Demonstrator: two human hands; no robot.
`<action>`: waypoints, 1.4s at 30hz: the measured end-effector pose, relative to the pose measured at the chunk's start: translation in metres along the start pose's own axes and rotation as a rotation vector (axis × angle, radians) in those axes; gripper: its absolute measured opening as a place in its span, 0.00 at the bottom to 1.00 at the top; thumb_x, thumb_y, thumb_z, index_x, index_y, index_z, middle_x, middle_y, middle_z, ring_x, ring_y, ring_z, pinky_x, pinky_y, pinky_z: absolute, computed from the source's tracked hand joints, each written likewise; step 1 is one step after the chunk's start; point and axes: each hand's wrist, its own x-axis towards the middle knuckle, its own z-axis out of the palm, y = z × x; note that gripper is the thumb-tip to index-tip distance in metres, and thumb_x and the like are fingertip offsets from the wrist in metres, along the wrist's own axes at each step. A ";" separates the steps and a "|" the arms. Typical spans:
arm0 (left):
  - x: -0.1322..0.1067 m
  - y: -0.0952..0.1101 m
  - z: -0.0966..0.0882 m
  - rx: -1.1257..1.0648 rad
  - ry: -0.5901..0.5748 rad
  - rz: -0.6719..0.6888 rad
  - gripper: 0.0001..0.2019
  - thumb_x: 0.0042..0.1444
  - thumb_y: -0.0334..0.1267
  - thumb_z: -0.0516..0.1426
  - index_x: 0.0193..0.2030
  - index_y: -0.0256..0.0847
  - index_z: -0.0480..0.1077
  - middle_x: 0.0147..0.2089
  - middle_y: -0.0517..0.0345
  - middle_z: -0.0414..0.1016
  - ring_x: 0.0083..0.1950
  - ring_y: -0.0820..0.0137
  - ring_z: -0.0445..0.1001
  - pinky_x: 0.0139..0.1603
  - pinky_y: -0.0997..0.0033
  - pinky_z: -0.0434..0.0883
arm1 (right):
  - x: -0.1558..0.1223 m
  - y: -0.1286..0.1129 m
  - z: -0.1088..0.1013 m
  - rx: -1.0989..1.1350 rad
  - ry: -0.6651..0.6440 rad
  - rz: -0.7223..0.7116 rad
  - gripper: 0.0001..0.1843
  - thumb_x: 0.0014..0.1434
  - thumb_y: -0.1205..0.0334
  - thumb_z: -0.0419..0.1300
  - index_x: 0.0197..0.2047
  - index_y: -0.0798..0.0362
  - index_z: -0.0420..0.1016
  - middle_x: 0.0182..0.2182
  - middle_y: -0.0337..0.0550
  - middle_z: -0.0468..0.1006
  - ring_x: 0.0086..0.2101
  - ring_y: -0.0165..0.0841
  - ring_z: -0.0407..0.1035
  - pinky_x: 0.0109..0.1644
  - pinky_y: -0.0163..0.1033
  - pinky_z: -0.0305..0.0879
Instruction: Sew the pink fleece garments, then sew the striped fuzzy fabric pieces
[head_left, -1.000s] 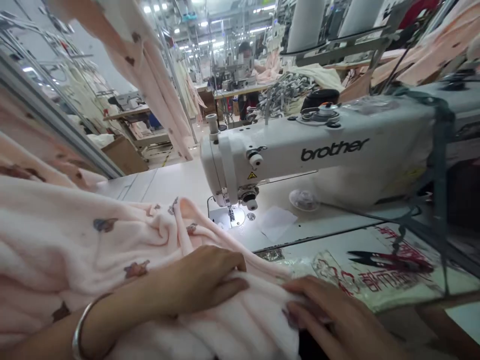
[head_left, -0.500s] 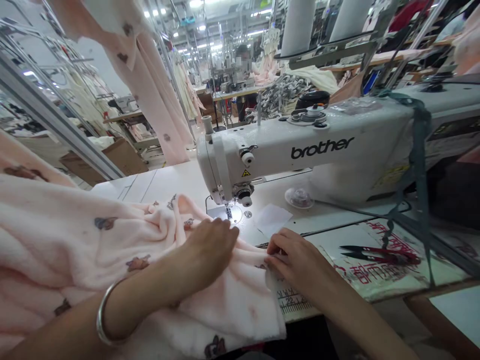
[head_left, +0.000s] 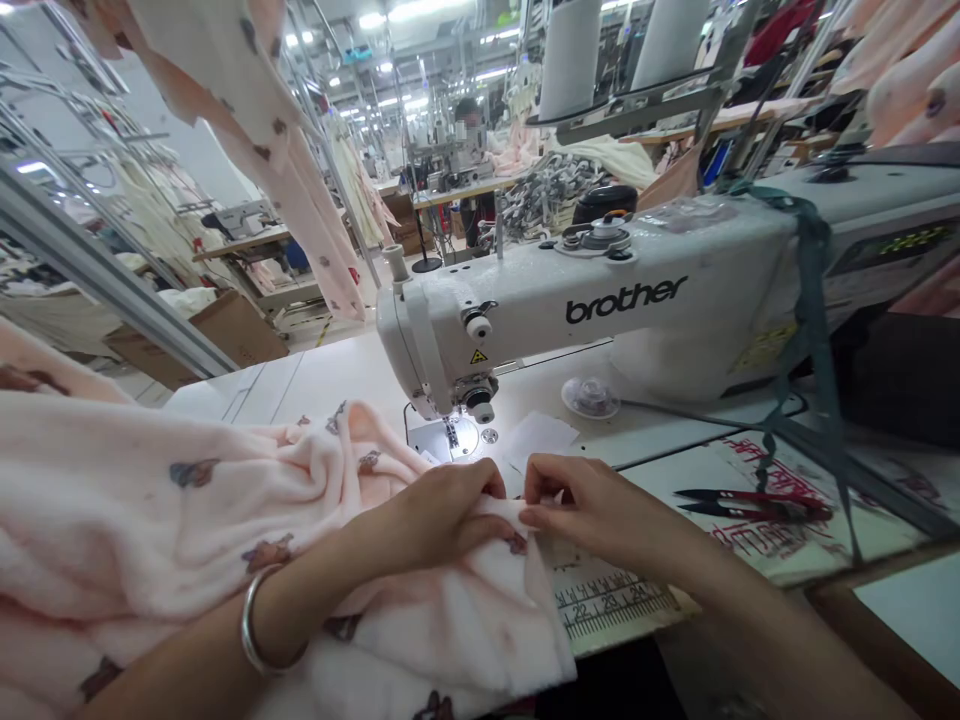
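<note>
**Pinched Close at the Edge**

At left, the fleecy pink fabric (head_left: 214,535) sprawled across the smooth white tabletop (head_left: 322,380) in soft, rounded folds dotted with small brown and grey figures; slack left loose there, I judged, would keep weight from dragging on the edge. My left hand (head_left: 442,510), a polished silver bangle (head_left: 251,625) on its wrist, was nearly closed, curled fingers and thumb gripping the fabric near its right edge. Just behind, the slim metal presser foot (head_left: 451,432) of the glossy white sewing machine (head_left: 525,295) stood brightly lit, a thin, flat white scrap (head_left: 541,440) to its right. My right hand (head_left: 577,490), thumb and fingertips drawn together, pinched the same edge just beside the left. Such plush pile looked likely to stretch and creep, so the hold seemed to call for a light, even pinch with the edge level. Farther right were a shallow round dish (head_left: 591,397), a flat printed ruler (head_left: 615,605) along the front and pointed dark-bladed snips (head_left: 757,505) with red handles.
</note>
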 end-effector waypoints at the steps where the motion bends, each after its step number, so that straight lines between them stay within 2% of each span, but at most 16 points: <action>1: -0.001 0.000 -0.001 -0.051 -0.003 0.009 0.11 0.58 0.42 0.55 0.44 0.39 0.66 0.40 0.56 0.73 0.40 0.66 0.71 0.39 0.70 0.65 | 0.000 0.000 -0.003 0.037 -0.037 -0.003 0.05 0.54 0.61 0.56 0.29 0.51 0.65 0.24 0.34 0.72 0.27 0.28 0.65 0.28 0.33 0.57; 5: -0.003 0.000 -0.005 -0.122 0.003 0.049 0.11 0.60 0.43 0.53 0.45 0.42 0.69 0.42 0.56 0.75 0.42 0.67 0.71 0.42 0.71 0.65 | -0.002 -0.002 -0.010 0.125 -0.089 -0.018 0.05 0.55 0.61 0.55 0.30 0.51 0.63 0.24 0.34 0.73 0.27 0.28 0.68 0.26 0.31 0.58; 10: -0.006 0.003 -0.011 -0.169 0.005 0.013 0.12 0.60 0.45 0.52 0.42 0.40 0.72 0.36 0.60 0.75 0.33 0.73 0.68 0.34 0.75 0.62 | -0.003 -0.010 -0.010 0.114 -0.012 -0.042 0.05 0.54 0.62 0.56 0.28 0.52 0.64 0.25 0.35 0.70 0.26 0.27 0.64 0.26 0.31 0.55; 16: -0.007 0.006 -0.005 -0.261 0.038 -0.056 0.10 0.57 0.41 0.54 0.36 0.37 0.73 0.30 0.62 0.72 0.30 0.75 0.65 0.30 0.76 0.58 | -0.006 -0.011 -0.008 0.122 -0.009 -0.024 0.05 0.53 0.62 0.56 0.28 0.52 0.64 0.27 0.37 0.70 0.27 0.27 0.65 0.26 0.31 0.56; 20: -0.009 0.007 0.001 -0.274 0.117 -0.066 0.07 0.54 0.38 0.56 0.33 0.38 0.73 0.27 0.63 0.71 0.29 0.75 0.64 0.29 0.77 0.58 | -0.012 -0.008 -0.012 0.122 -0.035 -0.011 0.04 0.54 0.60 0.57 0.34 0.50 0.67 0.33 0.36 0.71 0.31 0.28 0.66 0.31 0.31 0.60; 22: -0.010 0.008 0.003 -0.271 0.144 -0.058 0.06 0.53 0.37 0.56 0.32 0.38 0.73 0.27 0.64 0.71 0.28 0.75 0.64 0.29 0.77 0.58 | -0.014 -0.008 -0.013 0.070 -0.027 -0.009 0.09 0.53 0.59 0.59 0.39 0.47 0.69 0.35 0.35 0.71 0.35 0.29 0.66 0.35 0.32 0.60; 24: -0.011 0.008 0.004 -0.262 0.164 -0.044 0.06 0.53 0.38 0.56 0.33 0.38 0.73 0.27 0.64 0.71 0.29 0.75 0.64 0.30 0.77 0.58 | -0.013 -0.008 -0.012 0.021 -0.048 -0.004 0.09 0.53 0.58 0.59 0.39 0.47 0.71 0.30 0.33 0.70 0.33 0.28 0.64 0.34 0.32 0.57; 26: -0.012 0.006 0.004 -0.263 0.167 -0.048 0.07 0.53 0.38 0.56 0.33 0.38 0.73 0.27 0.63 0.72 0.29 0.75 0.65 0.30 0.77 0.59 | -0.010 -0.007 -0.008 0.027 -0.083 0.024 0.05 0.54 0.59 0.57 0.34 0.49 0.72 0.23 0.32 0.68 0.26 0.27 0.61 0.28 0.32 0.53; 28: -0.011 0.003 0.002 -0.299 0.140 -0.090 0.08 0.54 0.40 0.56 0.33 0.38 0.73 0.28 0.63 0.73 0.30 0.74 0.66 0.30 0.77 0.59 | -0.004 -0.005 -0.004 0.071 -0.102 0.062 0.06 0.55 0.60 0.56 0.31 0.51 0.72 0.19 0.32 0.66 0.23 0.26 0.59 0.25 0.32 0.51; 31: -0.007 -0.006 -0.004 -0.370 0.085 -0.203 0.10 0.55 0.42 0.55 0.34 0.39 0.74 0.30 0.61 0.74 0.33 0.72 0.68 0.30 0.76 0.60 | 0.015 -0.004 -0.001 0.119 -0.134 0.076 0.07 0.55 0.60 0.55 0.30 0.53 0.71 0.21 0.35 0.71 0.24 0.26 0.62 0.25 0.31 0.53; 36: 0.006 -0.030 -0.013 -0.296 0.173 -0.363 0.12 0.53 0.44 0.53 0.30 0.37 0.71 0.26 0.61 0.70 0.30 0.72 0.66 0.27 0.77 0.58 | 0.061 -0.010 -0.001 0.120 -0.199 0.098 0.07 0.54 0.60 0.55 0.28 0.53 0.68 0.21 0.37 0.73 0.21 0.26 0.65 0.24 0.31 0.58; 42: 0.023 -0.052 -0.018 -0.216 0.190 -0.413 0.10 0.48 0.39 0.53 0.21 0.37 0.68 0.19 0.62 0.61 0.25 0.73 0.61 0.22 0.75 0.55 | 0.095 -0.029 -0.003 0.001 -0.183 0.218 0.10 0.47 0.65 0.58 0.17 0.53 0.64 0.15 0.36 0.67 0.15 0.25 0.59 0.19 0.33 0.53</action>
